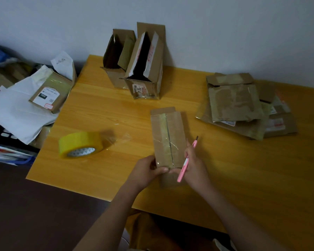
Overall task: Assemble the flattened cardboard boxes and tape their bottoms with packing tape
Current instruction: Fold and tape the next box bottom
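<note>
Brown cardboard box point(168, 140) stands in the middle of the yellow wooden table point(116, 113) with its taped bottom facing up, and both hands hold its near end — the left hand point(146, 171) has its fingers curled around the left corner, while the right hand point(193, 164) presses its fingers on the right side and pinches a pink cutter knife point(186, 161). A yellow roll of packing tape point(80, 144) lies at nine o'clock from the box, two open boxes point(134, 62) stand at twelve o'clock by the wall, and a pile of flat boxes point(243, 105) lies at two o'clock.
</note>
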A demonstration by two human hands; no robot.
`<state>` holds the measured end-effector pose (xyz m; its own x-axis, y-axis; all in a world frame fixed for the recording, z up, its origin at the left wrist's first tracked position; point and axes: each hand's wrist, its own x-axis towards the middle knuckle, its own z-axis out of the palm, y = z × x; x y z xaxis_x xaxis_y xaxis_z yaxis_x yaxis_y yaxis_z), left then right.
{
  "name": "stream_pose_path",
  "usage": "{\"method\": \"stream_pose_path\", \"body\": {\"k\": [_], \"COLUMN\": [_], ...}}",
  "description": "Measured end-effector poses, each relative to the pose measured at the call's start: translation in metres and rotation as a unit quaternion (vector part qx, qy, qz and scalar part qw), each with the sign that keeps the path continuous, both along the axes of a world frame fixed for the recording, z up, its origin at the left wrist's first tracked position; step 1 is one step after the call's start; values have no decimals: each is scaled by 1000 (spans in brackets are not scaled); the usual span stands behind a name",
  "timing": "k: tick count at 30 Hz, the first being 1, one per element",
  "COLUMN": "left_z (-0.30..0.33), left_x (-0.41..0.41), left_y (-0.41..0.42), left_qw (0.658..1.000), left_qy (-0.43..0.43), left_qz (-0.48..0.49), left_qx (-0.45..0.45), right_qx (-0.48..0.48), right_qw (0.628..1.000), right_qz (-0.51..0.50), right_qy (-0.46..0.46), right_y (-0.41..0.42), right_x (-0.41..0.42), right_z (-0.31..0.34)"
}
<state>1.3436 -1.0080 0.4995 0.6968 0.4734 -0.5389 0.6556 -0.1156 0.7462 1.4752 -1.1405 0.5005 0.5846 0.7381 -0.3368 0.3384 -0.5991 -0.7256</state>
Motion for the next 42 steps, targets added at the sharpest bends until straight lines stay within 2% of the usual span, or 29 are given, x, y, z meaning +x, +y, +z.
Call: {"method": "stream_pose_path", "body": {"k": [3, 7, 10, 15, 19, 22, 23, 25, 29, 33, 35, 38, 42], "left_z": [-3, 6, 19, 31, 33, 36, 38, 43, 38, 35, 38, 45, 51], "left_x": [0, 0, -10, -39, -59, -73, -77, -85, -107, -128, -131, -127, -121], "left_y": [-3, 8, 26, 43, 49, 65, 73, 87, 109, 137, 149, 165, 188], "left_qw": [1000, 998, 998, 989, 990, 968, 957, 951, 953, 932, 913, 901, 906], "left_qy": [-11, 32, 53, 26, 49, 98, 110, 121, 78, -44, -64, -34, 80], "left_qz": [9, -38, 3, 53, 13, 8, 17, 9, -97, -20, 4, 46, 73], "left_qx": [5, 30, 32, 136, 128, 232, 268, 285, 276, 359, 403, 430, 410], "right_qx": [-11, -74, -95, 2, 110, 138, 132, 121, 89, 40, 14, -63, -164], "right_qw": [1000, 997, 995, 996, 992, 989, 990, 992, 996, 999, 999, 992, 966], "right_qz": [-7, 3, -3, -76, -20, 15, 22, 18, 5, 29, 52, 105, 162], "right_qy": [16, 27, 11, -43, -58, -54, -48, -42, -20, 9, 2, -39, -119], "right_y": [0, -3, -2, 19, 58, 83, 90, 103, 130, 157, 173, 191, 192], "right_x": [2, 12, 19, 3, -31, -51, -57, -66, -84, -91, -90, -87, -89], "right_z": [3, 9, 23, 39, 49, 51, 48, 40, 30, 17, 10, -3, -18]}}
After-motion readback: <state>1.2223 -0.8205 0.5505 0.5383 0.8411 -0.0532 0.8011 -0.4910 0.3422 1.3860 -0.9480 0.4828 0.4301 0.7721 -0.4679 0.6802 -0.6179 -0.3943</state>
